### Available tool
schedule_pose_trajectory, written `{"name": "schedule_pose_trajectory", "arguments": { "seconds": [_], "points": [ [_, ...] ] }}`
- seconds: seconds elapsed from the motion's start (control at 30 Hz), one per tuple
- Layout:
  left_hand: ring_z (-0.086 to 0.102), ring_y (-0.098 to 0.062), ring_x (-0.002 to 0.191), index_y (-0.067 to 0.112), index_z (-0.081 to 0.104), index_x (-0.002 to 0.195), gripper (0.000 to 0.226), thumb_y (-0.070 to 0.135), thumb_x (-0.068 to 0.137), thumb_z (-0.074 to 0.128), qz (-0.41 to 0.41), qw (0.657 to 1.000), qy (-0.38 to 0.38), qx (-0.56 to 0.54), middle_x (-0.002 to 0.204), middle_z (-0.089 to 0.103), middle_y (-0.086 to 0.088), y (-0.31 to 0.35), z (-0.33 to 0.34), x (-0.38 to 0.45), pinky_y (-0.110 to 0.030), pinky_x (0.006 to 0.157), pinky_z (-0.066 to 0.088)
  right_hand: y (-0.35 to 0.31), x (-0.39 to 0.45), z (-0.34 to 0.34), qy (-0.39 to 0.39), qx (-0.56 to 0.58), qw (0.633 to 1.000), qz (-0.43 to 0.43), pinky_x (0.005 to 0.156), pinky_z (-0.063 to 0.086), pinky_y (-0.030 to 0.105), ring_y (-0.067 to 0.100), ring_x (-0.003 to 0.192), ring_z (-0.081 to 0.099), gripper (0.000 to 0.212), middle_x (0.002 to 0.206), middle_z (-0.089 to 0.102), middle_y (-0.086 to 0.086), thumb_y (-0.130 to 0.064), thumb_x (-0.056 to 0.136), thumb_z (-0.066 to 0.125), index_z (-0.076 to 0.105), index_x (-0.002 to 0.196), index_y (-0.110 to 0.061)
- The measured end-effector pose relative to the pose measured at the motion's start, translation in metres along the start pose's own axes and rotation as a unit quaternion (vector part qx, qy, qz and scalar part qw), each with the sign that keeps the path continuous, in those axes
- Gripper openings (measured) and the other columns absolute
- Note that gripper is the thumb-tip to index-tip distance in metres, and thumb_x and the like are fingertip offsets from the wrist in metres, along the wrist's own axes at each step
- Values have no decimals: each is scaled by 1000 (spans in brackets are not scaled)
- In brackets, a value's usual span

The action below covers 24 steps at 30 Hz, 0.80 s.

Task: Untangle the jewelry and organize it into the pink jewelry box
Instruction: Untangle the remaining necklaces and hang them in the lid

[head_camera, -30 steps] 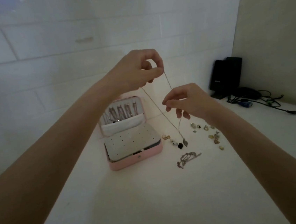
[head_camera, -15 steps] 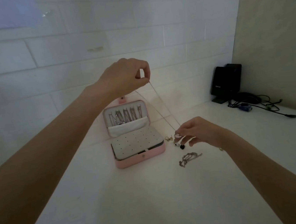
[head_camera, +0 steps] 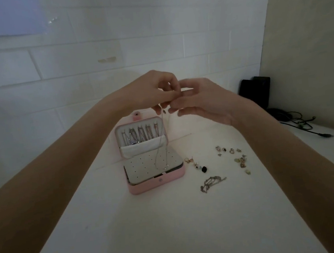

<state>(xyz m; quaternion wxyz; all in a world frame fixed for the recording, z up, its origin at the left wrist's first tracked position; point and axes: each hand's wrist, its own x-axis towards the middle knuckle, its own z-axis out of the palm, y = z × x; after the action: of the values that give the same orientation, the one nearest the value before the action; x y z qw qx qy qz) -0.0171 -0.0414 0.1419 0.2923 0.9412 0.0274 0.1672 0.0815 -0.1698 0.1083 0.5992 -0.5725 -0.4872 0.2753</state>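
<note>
We see a thin silver necklace chain [head_camera: 162,145] hanging almost straight down from our two hands, its long axis vertical, with the doubled strands falling in front of the open lid and ending just over the perforated white earring panel [head_camera: 146,169] of the pink jewelry box [head_camera: 157,184]. Whether the lower end touches the panel we cannot tell.

Our left hand [head_camera: 154,90] is raised above the box with its fingers curled, thumb and forefinger pinching the top of the chain. Our right hand [head_camera: 202,100] meets it fingertip to fingertip from the right side; its thumb and forefinger close narrowly at the same point on the chain, while the other fingers curl loosely beneath. The exact contact is small and dim, so we can only say both hands hold the chain where they meet.

Directly below the hands the box stands open, its long side running away from us and the lid [head_camera: 140,137] upright at the far end, with several necklaces [head_camera: 140,135] hung on hooks inside it above a white pocket. Below and to the right of the right hand, on the white tabletop [head_camera: 152,231], lie a loose scatter of earrings [head_camera: 237,156], a small cluster with a black bead [head_camera: 204,169], and a tangled silver chain [head_camera: 211,183] nearest us.
</note>
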Motion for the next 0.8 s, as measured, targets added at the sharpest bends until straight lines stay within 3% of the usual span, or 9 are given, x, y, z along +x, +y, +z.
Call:
{"name": "schedule_pose_trajectory", "arguments": {
  "seconds": [0.1,0.23,0.4,0.53,0.6,0.8],
  "points": [
    [61,-7,56,11,64,86,6,8,89,59,11,1000,18,-5,75,63,-3,0,-3,-2,-13,53,48,-8,9,10,-48,9,999,23,67,52,17,14,77,68,28,88,68,11,12,80,61,59,106,1],
    [63,-6,60,7,66,89,4,9,86,63,24,999,27,34,74,66,2,-4,-4,-6,-17,60,53,-6,14,16,-33,-23,998,37,62,51,14,10,67,68,13,70,70,4,10,81,62,63,90,2],
    [64,-6,78,16,64,91,9,8,89,60,16,978,145,-146,88,65,4,-22,-5,-14,-18,68,54,-5,14,10,48,-6,999,11,60,52,14,12,63,68,5,68,69,10,6,83,61,65,86,5],
    [63,-8,73,13,64,94,17,15,96,47,-98,938,23,-331,85,70,2,-37,14,-18,-21,66,47,-7,20,11,62,-13,998,1,59,53,15,10,57,65,5,65,67,8,5,84,61,65,81,3],
    [60,-5,68,11,63,96,19,16,96,46,-106,914,-14,-390,88,71,-1,-40,19,-17,-18,64,47,-7,24,11,77,1,997,1,58,53,14,9,55,64,6,61,66,6,4,85,60,64,81,3],
    [56,-4,64,8,69,90,14,7,90,55,-108,932,43,-343,73,69,3,-66,17,-6,-12,62,49,-6,49,10,123,144,982,17,55,53,18,16,55,65,10,65,64,14,4,91,50,55,83,4]
  ]
}}
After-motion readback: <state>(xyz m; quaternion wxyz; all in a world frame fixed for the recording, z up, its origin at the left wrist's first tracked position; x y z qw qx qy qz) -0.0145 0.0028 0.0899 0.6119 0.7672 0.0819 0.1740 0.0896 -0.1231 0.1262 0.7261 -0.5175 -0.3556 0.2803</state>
